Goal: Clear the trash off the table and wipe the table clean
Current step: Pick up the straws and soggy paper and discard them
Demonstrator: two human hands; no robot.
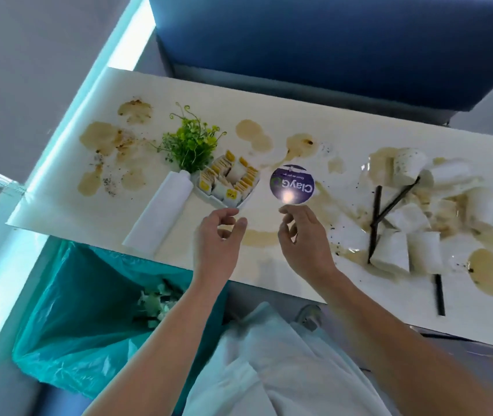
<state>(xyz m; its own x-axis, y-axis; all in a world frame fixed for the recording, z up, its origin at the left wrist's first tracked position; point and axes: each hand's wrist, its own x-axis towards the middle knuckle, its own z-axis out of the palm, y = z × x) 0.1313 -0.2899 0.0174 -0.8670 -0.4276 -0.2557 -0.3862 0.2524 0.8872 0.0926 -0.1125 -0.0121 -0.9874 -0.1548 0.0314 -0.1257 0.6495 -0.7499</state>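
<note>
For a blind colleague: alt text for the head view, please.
A left hand and right hand hover empty over a white table smeared with brown spills. Crushed paper cups and black straws lie at right; a plant, sachet tray and purple disc sit mid-table, a teal-lined bin below.

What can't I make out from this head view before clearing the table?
Table right end: cut off by the frame's right edge.
Trash inside the green bin bag: blurred, too small to identify.
Small print on the purple disc: too small, washed by glare.
Right hand fingers against the disc: touching or apart, cannot tell from above.
White fabric at the bottom edge: blurred, cut off.
</note>
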